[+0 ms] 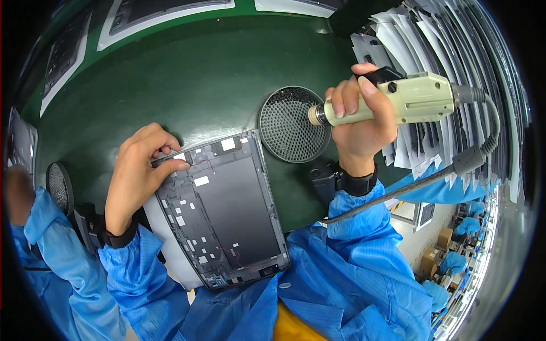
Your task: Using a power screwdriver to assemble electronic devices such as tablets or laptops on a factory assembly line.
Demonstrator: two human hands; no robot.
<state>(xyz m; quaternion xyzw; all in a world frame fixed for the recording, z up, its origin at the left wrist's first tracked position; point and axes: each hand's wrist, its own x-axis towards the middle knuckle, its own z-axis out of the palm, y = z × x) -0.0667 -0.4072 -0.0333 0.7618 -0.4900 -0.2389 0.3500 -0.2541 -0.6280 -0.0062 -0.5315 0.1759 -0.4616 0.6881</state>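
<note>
An open dark grey tablet back shell (227,210) lies on the green bench in front of me, its inner side up, with small white stickers and thin wires along its left and top edges. My left hand (136,176) rests on the shell's upper left corner, fingertips pressing down there. My right hand (358,122) is raised to the right of the shell, gripping a pale green electric screwdriver (398,102) held sideways, its tip pointing left over a round mesh dish (293,125). A grey cable (398,193) trails from the tool.
A rack of grey flat panels (449,68) fills the upper right. Trays with more panels (153,14) lie at the far edge of the green bench (187,79). Another round mesh dish (57,187) sits at the left. People in blue coats (455,261) work at lower right.
</note>
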